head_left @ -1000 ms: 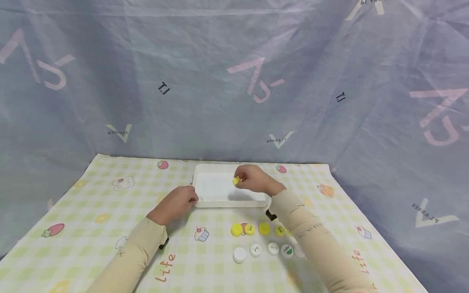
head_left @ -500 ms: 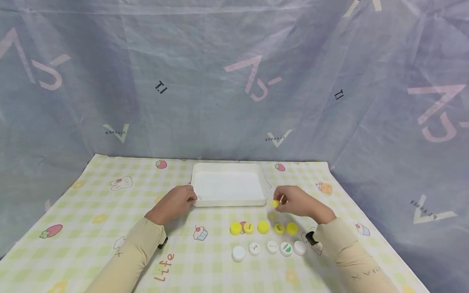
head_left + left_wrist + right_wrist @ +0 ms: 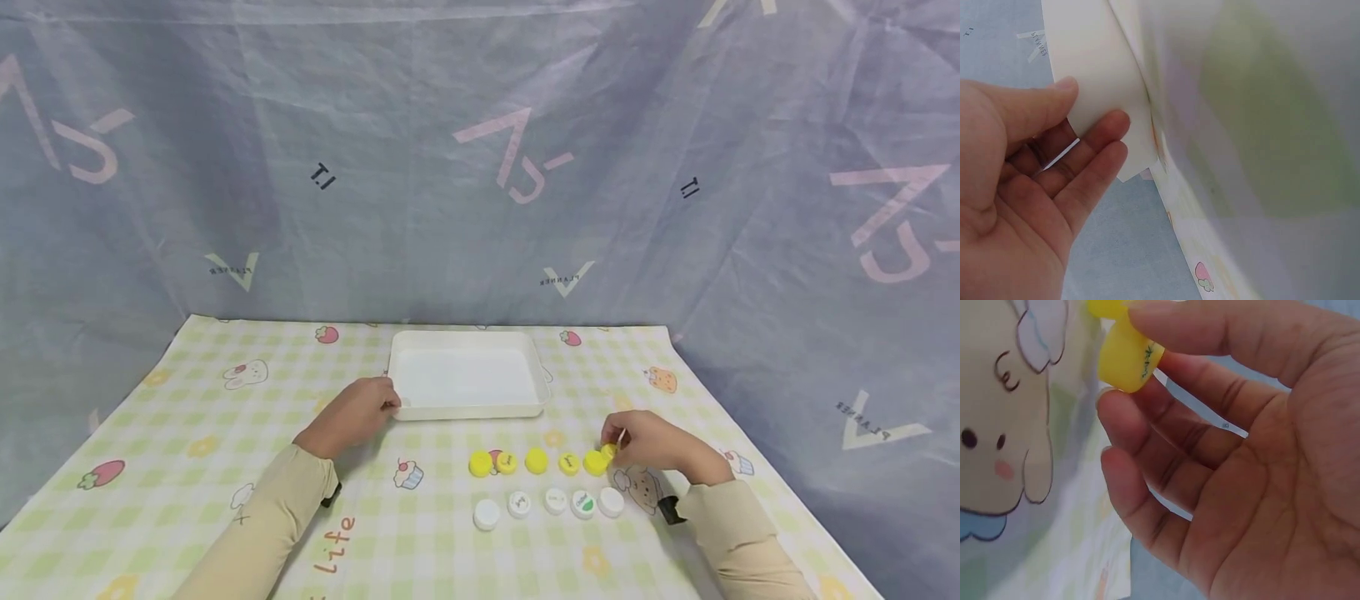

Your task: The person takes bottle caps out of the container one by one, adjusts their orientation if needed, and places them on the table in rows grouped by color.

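Note:
My right hand [image 3: 651, 442] pinches a yellow bottle cap [image 3: 1127, 356] between thumb and fingers, at the right end of a row of yellow caps [image 3: 536, 461]. In the right wrist view another yellow cap [image 3: 1107, 307] shows close beside the pinched one. Below that row lies a second row, of white caps [image 3: 556, 500], one with a green patch. My left hand [image 3: 358, 414] grips the near left corner of a shallow white tray [image 3: 468, 412]; the left wrist view shows thumb and fingers at the tray's wall [image 3: 1100, 69].
A pale green checked tablecloth [image 3: 225, 500] with cartoon prints covers the table. Behind and at the sides hangs a grey-blue curtain [image 3: 420, 167] printed with letters. The tray stands toward the back of the table, beyond both cap rows.
My right hand has carried the yellow cap from over the tray, rightward and nearer, down to the end of the yellow row. The left hand keeps its place at the tray corner.

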The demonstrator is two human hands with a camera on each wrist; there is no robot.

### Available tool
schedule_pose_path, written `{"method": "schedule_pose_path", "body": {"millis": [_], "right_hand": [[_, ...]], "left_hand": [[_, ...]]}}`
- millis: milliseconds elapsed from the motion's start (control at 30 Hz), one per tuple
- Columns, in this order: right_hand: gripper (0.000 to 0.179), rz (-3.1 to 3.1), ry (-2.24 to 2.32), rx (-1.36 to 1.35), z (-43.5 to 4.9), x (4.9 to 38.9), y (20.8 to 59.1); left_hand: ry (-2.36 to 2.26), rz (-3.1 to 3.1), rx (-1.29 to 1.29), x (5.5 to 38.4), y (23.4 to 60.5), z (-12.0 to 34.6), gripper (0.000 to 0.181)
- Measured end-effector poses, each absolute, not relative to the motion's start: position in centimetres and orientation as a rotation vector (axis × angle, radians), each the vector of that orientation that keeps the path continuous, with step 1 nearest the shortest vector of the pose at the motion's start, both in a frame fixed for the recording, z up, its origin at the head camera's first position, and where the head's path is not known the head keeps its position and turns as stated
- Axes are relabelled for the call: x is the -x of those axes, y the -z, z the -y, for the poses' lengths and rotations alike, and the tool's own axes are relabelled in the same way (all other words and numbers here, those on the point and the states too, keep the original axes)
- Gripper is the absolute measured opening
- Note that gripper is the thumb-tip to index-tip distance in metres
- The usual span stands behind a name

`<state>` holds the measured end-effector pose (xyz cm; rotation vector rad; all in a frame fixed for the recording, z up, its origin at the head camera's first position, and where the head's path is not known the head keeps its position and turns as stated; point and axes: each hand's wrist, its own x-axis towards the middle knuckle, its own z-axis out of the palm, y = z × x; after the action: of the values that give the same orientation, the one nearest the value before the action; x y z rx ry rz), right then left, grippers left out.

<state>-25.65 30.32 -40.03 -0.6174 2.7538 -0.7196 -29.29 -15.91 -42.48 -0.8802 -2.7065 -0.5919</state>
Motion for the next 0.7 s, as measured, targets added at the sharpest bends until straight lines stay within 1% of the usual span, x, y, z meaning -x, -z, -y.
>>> {"method": "schedule_pose_path", "body": {"millis": [100,233,467,700], "right_hand": [[0.021,-2.747,0.734,0.609,-30.6,25.4,39.9],[0.024,-2.740,0.753,0.565,-30.9,25.3,40.0],[0.026,-2.675,0.780,0.576,-31.1,25.3,41.0],[0.027,-2.663,0.805,0.509,-31.0,25.2,41.3]], "left_hand": [[0.602,2.707,0.873,29.3,42.4,16.0,0.053],[0.597,2.709,0.869,29.4,42.4,16.1,0.053],[0.609,2.724,0.868,29.5,42.4,16.1,0.053],[0.607,2.731,0.858,29.6,42.6,16.2,0.053]]}}
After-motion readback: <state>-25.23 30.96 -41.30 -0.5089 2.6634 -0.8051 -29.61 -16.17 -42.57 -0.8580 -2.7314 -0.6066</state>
